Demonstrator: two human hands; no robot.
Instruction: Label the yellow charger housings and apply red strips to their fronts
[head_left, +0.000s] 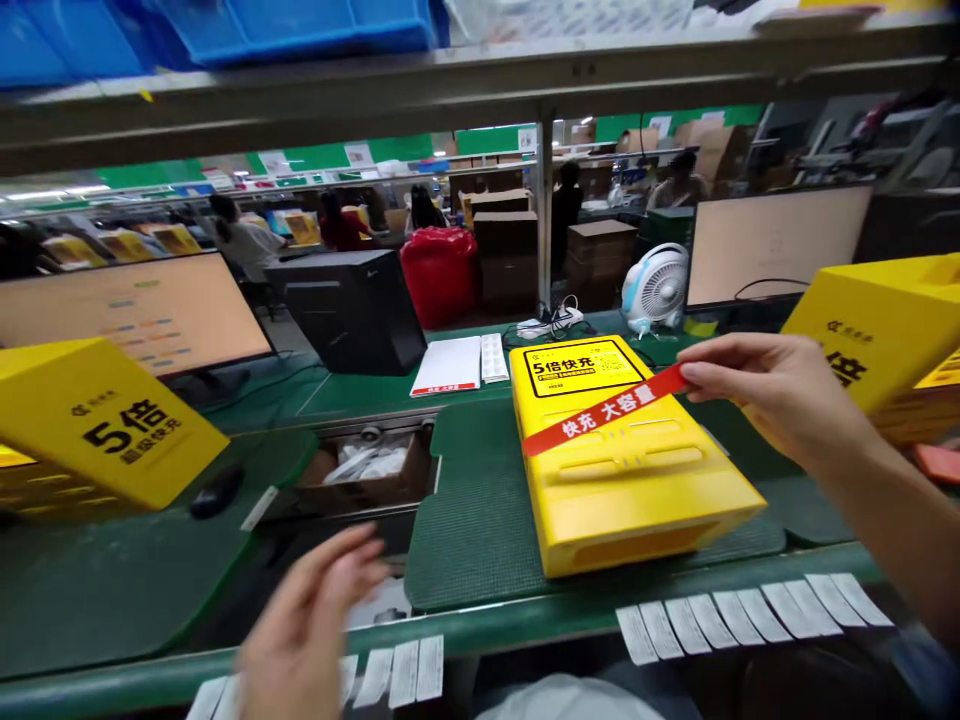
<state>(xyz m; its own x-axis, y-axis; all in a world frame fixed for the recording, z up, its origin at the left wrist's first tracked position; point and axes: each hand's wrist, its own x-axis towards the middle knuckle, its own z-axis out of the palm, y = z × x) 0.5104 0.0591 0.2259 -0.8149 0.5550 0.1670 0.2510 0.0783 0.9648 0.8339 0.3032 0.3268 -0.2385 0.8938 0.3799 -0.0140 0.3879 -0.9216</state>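
My right hand point(780, 395) pinches one end of a red sticker strip point(600, 420) with white lettering between thumb and fingertips. The strip slants across the top of a yellow box-shaped unit point(637, 510); whether it is stuck down there I cannot tell. On that unit are a black-framed printed label point(585, 368) and long raised ridges. Lower left, my left hand point(315, 620) hovers in front of the table edge, slightly blurred, with its fingers loosely apart and nothing in them. The unit rests on a green ribbed mat point(480, 530).
Yellow units stand at left point(127, 430) and right point(870, 330). Behind the mat lies a white sticker sheet point(448, 365). White labels point(750, 612) hang along the front edge. A black computer case point(349, 310), a fan point(660, 285) and monitors stand behind; a shelf point(480, 85) runs overhead.
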